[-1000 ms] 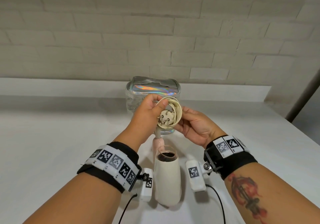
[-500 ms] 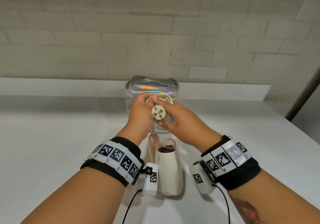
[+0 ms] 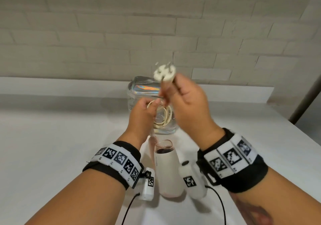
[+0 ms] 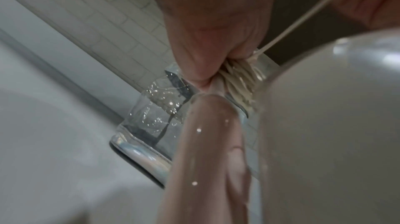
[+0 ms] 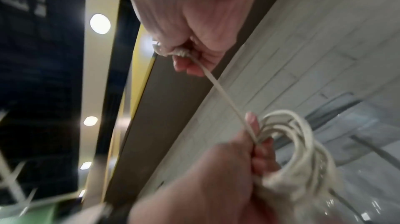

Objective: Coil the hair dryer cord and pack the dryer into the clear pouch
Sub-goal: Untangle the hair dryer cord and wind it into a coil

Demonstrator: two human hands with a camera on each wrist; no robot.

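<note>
My left hand grips the cream cord coil above the table; in the left wrist view its fingers pinch the bunched loops. My right hand holds the plug raised up, prongs pointing away, and a taut stretch of cord runs from it down to the coil. The white hair dryer stands below between my wrists, its pink handle rising toward the coil. The clear pouch with a holographic top stands behind the hands.
A white table spreads on all sides, bounded at the back by a low ledge under a pale brick wall. A dark pole leans at the far right edge.
My right hand has pulled the plug up and away from the coil, drawing a length of cord taut. The left hand keeps hold of the coil, a little lower.
</note>
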